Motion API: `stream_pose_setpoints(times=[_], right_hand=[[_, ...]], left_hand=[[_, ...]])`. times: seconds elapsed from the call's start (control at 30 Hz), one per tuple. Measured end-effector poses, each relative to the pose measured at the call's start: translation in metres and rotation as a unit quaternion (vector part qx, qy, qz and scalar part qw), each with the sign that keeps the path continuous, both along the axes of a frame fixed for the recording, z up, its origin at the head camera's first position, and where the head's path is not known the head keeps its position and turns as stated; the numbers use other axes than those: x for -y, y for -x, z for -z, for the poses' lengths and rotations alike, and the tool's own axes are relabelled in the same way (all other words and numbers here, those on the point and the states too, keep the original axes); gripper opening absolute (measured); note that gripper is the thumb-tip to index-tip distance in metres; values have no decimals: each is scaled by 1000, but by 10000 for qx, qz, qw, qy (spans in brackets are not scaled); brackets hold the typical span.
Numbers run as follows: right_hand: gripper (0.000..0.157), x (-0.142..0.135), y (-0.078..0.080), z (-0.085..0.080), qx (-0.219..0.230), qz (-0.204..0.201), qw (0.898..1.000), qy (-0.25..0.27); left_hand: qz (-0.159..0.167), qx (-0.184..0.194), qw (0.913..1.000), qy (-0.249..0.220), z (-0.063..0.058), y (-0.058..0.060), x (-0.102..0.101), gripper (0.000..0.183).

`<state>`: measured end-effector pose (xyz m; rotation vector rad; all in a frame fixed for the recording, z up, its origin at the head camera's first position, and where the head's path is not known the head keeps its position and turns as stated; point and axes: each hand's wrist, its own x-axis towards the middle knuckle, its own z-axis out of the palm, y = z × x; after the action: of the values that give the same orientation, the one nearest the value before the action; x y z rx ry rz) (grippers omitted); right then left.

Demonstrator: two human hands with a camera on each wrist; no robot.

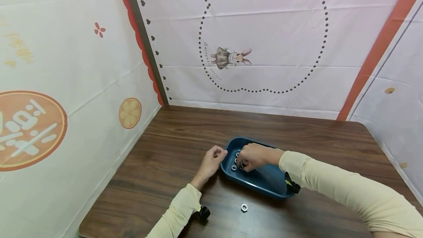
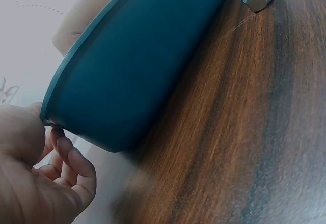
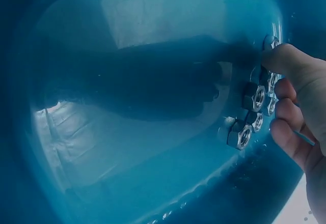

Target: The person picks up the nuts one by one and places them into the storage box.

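A blue plastic tray (image 1: 261, 183) sits on the table, turned at a slant. My left hand (image 1: 211, 161) pinches its near-left rim; in the left wrist view the thumb and fingers meet at the rim of the tray (image 2: 127, 66). Inside the tray my right hand (image 1: 255, 156) reaches down to several steel hex nuts (image 3: 239, 135) gathered at one end. Its thumb and curled fingers close about a hex nut (image 3: 269, 77), partly hidden by the hand. Another hex nut (image 1: 244, 208) lies on the table in front of the tray.
The brown wooden table (image 1: 158, 164) meets printed cloth walls (image 1: 264, 47) at the back and sides. Black wrist cameras (image 1: 203, 213) are strapped below both sleeves. The tray's side wall stands up around the right hand.
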<state>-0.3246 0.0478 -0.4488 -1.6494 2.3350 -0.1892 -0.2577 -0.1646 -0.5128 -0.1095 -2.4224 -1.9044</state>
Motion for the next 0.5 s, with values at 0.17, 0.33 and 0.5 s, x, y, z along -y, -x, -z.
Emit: stream_pose_setpoints(times=[0.17,0.33,0.5], right_hand=[[9,-1,-3,2,-84,-17,9998,-154],[12,-4,-5,0,-196,57,9998,-62],[22,-10,-10,-10,-410,239,9981,393]], left_hand=[[30,0,10000,21,1,0,-2,25],[50,-25,10000,-1,1,1,-2,26],[9,5,10000,-10,2,2,0,24]])
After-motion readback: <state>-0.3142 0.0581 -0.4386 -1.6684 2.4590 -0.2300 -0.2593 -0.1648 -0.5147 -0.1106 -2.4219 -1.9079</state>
